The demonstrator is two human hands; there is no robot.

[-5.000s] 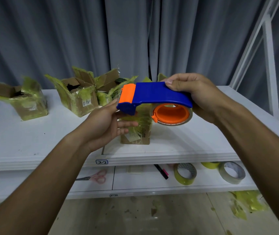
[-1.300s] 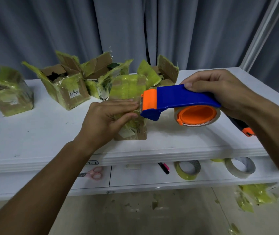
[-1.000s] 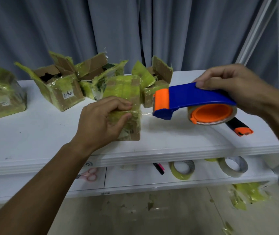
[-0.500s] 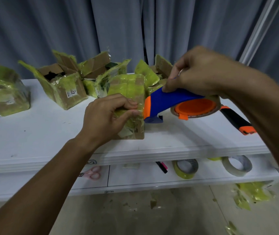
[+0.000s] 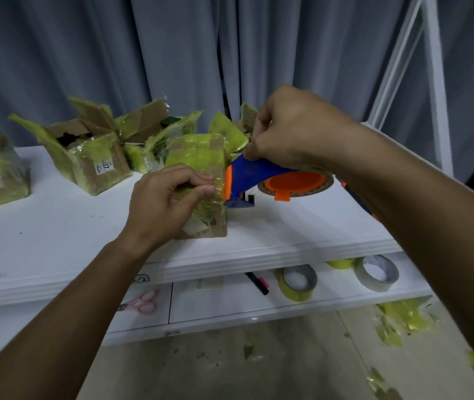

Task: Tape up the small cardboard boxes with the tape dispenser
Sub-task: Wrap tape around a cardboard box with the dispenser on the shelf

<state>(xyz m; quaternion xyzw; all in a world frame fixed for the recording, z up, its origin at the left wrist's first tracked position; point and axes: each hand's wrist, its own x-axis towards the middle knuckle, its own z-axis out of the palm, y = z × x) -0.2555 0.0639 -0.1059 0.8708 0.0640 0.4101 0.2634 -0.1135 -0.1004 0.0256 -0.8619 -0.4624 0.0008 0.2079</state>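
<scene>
Currently, step in hand: laying a strip of tape across the near face of one small box.
Target box: the small cardboard box (image 5: 201, 180) stands upright on the white table (image 5: 57, 226), near its front edge, already heavily wrapped in yellow-green tape.
Left hand: the left hand (image 5: 163, 203) is curled against the front of the box, thumb and fingertips pinching what appears to be the free tape end onto the cardboard.
Right hand: the right hand (image 5: 293, 131) grasps the blue handle of the tape dispenser (image 5: 261, 180) from above.
Key relation: the dispenser's orange cutter end touches the box's right edge, just beside the left thumb. Its long axis runs left to right, roll end pointing away to the right. The right hand is the nearer one to the tool; the left is the nearer one to the box.
Next move, judged: cutting or drawing the tape likely depends on the left hand keeping the box pinned.
Risk, judged: the light box may tip or slide towards the dispenser.
Open boxes: several boxes (image 5: 94, 163) behind stand with flaps raised; contents look dark and cannot be identified.
Lower shelf: tape rolls (image 5: 297, 281), a marker (image 5: 256, 282) and pink scissors (image 5: 143, 303).
</scene>
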